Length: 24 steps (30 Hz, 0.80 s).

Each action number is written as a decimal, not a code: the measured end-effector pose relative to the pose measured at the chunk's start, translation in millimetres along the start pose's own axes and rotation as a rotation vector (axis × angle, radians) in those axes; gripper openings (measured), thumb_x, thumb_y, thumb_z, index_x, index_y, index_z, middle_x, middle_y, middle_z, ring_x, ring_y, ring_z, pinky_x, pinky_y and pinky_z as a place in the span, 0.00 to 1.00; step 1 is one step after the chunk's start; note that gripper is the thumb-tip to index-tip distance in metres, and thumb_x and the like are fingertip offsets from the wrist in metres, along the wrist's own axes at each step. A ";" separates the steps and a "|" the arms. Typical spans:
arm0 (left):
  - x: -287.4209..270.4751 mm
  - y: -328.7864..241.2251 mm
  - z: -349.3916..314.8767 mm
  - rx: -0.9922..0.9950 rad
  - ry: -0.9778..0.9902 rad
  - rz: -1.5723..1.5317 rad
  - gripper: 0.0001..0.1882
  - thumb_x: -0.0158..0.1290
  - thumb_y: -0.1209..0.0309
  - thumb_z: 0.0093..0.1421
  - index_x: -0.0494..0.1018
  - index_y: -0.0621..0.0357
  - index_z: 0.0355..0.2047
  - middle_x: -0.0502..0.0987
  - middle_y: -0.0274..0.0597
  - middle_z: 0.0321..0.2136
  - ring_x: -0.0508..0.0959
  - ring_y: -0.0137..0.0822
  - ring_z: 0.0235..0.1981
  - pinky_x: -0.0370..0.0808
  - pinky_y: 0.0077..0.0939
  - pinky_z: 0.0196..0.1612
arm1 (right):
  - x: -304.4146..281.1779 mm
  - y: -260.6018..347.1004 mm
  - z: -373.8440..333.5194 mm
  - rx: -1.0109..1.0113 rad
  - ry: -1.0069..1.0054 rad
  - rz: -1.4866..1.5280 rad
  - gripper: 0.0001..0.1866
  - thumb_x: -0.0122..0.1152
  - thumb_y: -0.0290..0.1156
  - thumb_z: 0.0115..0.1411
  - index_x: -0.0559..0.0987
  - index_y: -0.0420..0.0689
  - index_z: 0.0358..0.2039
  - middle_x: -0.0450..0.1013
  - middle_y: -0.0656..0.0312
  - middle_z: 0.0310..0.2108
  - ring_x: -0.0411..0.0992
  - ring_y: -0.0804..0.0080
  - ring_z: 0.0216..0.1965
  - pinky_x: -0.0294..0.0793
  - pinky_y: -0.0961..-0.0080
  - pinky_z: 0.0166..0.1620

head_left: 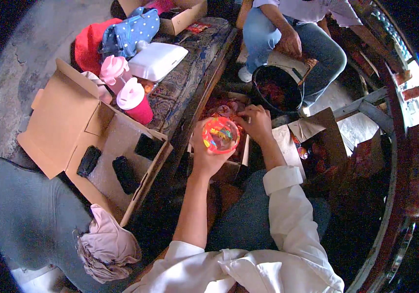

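My left hand [205,158] is closed around a clear plastic cup [222,136] with a red-orange, brightly patterned band. Beside it, my right hand [257,121] has its fingers bunched over an open cardboard box [243,157]. Whatever those fingertips pinch is too small or hidden to make out. Reddish items and what looks like another round clear cup [224,110] lie in that box, partly covered by my hands.
A black bucket [255,95] with reddish contents stands beyond my right hand, near a seated person [312,44]. Another open carton [336,128] is at right. On the left are a cardboard box [106,195] with black packets, pink tumblers [140,112] and a white foam container [158,61].
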State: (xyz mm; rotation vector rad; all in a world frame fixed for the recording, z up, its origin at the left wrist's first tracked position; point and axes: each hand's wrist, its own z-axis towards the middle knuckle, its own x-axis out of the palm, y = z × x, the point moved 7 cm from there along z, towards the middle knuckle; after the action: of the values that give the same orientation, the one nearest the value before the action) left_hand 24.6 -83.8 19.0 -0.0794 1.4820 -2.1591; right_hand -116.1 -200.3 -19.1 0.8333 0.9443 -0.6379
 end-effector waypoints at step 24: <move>-4.7 -16.8 1.9 0.002 -0.075 -0.212 0.33 0.64 0.77 0.37 0.60 0.61 0.44 0.68 0.41 0.39 0.71 0.33 0.40 0.71 0.26 0.43 | 11.1 -4.4 2.1 0.044 -0.105 0.227 0.07 0.62 0.32 0.41 0.79 0.43 0.21 0.73 0.55 0.26 0.71 0.57 0.30 0.71 0.66 0.33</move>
State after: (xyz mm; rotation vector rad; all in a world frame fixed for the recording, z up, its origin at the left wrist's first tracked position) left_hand 23.0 -78.8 35.7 -0.3266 1.4866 -2.2952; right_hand -113.6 -205.7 -29.7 0.9224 0.7303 -0.5023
